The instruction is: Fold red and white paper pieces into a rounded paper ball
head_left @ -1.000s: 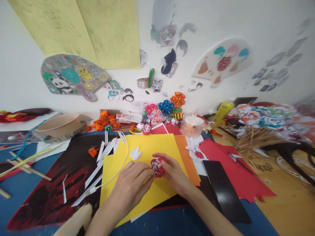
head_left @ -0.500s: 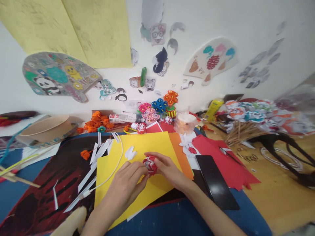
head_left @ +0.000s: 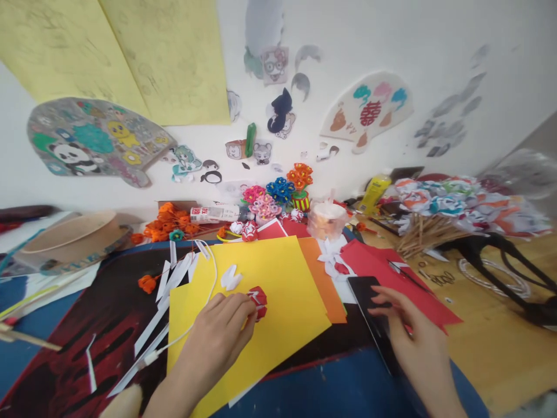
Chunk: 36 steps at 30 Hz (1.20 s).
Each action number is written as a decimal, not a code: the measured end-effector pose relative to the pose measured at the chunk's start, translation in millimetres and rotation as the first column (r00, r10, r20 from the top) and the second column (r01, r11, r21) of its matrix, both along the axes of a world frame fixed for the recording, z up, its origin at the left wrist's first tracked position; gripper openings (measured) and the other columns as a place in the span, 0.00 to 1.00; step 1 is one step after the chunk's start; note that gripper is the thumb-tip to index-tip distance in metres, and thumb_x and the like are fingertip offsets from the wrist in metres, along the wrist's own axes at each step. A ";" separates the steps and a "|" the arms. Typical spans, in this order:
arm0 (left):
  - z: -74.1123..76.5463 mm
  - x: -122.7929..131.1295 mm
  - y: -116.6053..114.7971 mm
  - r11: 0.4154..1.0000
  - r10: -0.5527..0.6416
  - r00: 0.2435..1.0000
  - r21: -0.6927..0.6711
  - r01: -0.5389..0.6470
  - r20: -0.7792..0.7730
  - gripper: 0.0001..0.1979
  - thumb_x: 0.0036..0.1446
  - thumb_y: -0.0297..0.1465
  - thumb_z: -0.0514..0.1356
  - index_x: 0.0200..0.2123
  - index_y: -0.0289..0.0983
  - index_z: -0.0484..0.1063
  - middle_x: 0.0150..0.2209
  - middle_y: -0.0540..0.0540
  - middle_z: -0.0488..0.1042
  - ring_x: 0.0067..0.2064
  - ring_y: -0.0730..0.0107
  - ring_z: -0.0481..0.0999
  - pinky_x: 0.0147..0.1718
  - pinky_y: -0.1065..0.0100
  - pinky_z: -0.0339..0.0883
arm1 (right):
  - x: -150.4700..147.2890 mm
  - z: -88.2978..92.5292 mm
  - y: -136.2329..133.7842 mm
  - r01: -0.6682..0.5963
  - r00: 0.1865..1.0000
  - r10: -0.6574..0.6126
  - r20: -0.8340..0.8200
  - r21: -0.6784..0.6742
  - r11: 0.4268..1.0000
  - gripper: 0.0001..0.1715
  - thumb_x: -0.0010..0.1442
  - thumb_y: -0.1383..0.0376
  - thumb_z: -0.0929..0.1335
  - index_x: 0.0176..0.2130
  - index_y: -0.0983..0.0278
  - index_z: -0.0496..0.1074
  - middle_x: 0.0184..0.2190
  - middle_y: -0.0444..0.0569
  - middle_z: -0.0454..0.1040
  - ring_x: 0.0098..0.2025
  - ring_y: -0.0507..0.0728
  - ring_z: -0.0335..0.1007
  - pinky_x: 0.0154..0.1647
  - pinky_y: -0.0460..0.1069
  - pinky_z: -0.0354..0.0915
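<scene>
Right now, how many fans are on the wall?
2. The gray fan is on the left side of the wall, above the bowl; the white fan is on the right, above the yellow bottle. No others show.

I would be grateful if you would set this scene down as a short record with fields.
Left hand: holding a red and white paper ball over yellow paper
Right hand: over a black phone; contact unclear
On the yellow paper: white folded piece, beyond the left hand
Yellow paper's right edge: orange paper showing
Beyond the phone: red paper
Back of table: orange flowers, lidded cup, yellow bottle
</scene>
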<state>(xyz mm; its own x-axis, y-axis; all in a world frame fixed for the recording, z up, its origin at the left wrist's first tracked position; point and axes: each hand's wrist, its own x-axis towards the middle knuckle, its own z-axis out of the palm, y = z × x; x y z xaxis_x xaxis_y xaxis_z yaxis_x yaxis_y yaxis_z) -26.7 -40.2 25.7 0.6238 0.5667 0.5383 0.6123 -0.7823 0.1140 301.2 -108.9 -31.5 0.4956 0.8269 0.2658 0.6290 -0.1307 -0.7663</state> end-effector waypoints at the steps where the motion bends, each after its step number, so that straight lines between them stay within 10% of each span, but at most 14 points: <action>1: 0.2 0.5 0.1 1.000 -0.003 1.000 0.005 0.003 -0.010 0.06 0.64 0.24 0.52 0.36 0.38 0.66 0.33 0.48 0.75 0.29 0.68 0.71 0.29 0.67 0.61 | 5.2 -6.4 -2.7 0.015 0.999 -0.014 0.034 -0.034 0.999 0.19 0.62 0.64 0.59 0.49 0.60 0.71 0.41 0.51 0.78 0.35 0.60 0.80 0.35 0.52 0.69; 12: -1.4 0.8 -0.9 0.999 -0.008 1.000 -0.038 0.008 0.016 0.05 0.64 0.25 0.53 0.36 0.39 0.67 0.34 0.48 0.75 0.29 0.68 0.71 0.30 0.67 0.61 | -5.2 2.9 -0.2 0.100 0.994 -0.100 -0.030 -0.013 0.995 0.15 0.61 0.59 0.63 0.43 0.59 0.74 0.41 0.52 0.80 0.48 0.65 0.76 0.41 0.54 0.69; 15: -0.2 2.6 -4.2 0.987 -0.006 0.995 -0.157 0.022 0.103 0.04 0.64 0.25 0.54 0.37 0.39 0.66 0.35 0.48 0.75 0.32 0.69 0.71 0.32 0.67 0.63 | -41.6 15.9 9.3 -0.086 0.955 0.119 -0.273 0.131 0.988 0.15 0.62 0.55 0.65 0.43 0.59 0.74 0.45 0.53 0.78 0.51 0.64 0.72 0.52 0.57 0.66; 21: 15.1 9.8 -11.4 0.952 0.003 0.956 -0.293 0.088 0.294 0.05 0.64 0.26 0.54 0.34 0.39 0.66 0.32 0.49 0.72 0.32 0.72 0.71 0.32 0.70 0.65 | -124.0 34.9 45.2 -0.525 0.535 0.495 -0.685 0.190 0.830 0.28 0.61 0.47 0.67 0.55 0.57 0.68 0.52 0.54 0.71 0.50 0.61 0.72 0.51 0.57 0.68; 26: 24.8 8.9 -8.8 0.952 0.021 0.948 -0.295 0.077 0.318 0.06 0.64 0.27 0.54 0.33 0.38 0.67 0.30 0.49 0.71 0.31 0.71 0.70 0.31 0.70 0.65 | -140.3 37.8 72.2 -0.803 -0.068 0.477 -0.876 0.333 0.495 0.28 0.62 0.46 0.66 0.54 0.60 0.70 0.41 0.51 0.75 0.40 0.57 0.75 0.41 0.54 0.71; 29: 23.2 5.7 -5.4 0.955 0.057 0.948 -0.295 0.040 0.313 0.06 0.63 0.27 0.55 0.32 0.38 0.67 0.29 0.50 0.71 0.29 0.73 0.68 0.29 0.71 0.65 | -138.7 33.9 83.4 -0.815 -0.101 0.524 -0.846 0.373 0.444 0.25 0.61 0.48 0.68 0.49 0.63 0.75 0.37 0.50 0.77 0.35 0.54 0.74 0.41 0.52 0.69; 36: 15.6 5.0 -6.5 0.884 0.100 0.942 -0.464 0.064 0.322 0.06 0.64 0.29 0.55 0.33 0.39 0.67 0.30 0.51 0.71 0.30 0.73 0.68 0.27 0.72 0.63 | -137.4 17.2 86.1 -0.723 -0.084 0.529 -0.844 0.417 0.551 0.25 0.53 0.53 0.75 0.47 0.62 0.76 0.39 0.48 0.76 0.39 0.54 0.73 0.44 0.50 0.67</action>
<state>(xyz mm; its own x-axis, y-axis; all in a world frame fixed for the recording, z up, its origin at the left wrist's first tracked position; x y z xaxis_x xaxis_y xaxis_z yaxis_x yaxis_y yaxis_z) -21.7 -46.8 41.3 0.4458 0.8095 0.3821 0.4884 -0.5777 0.6541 163.8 -22.8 -14.3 -0.4571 0.8893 0.0158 -0.4842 -0.2340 -0.8431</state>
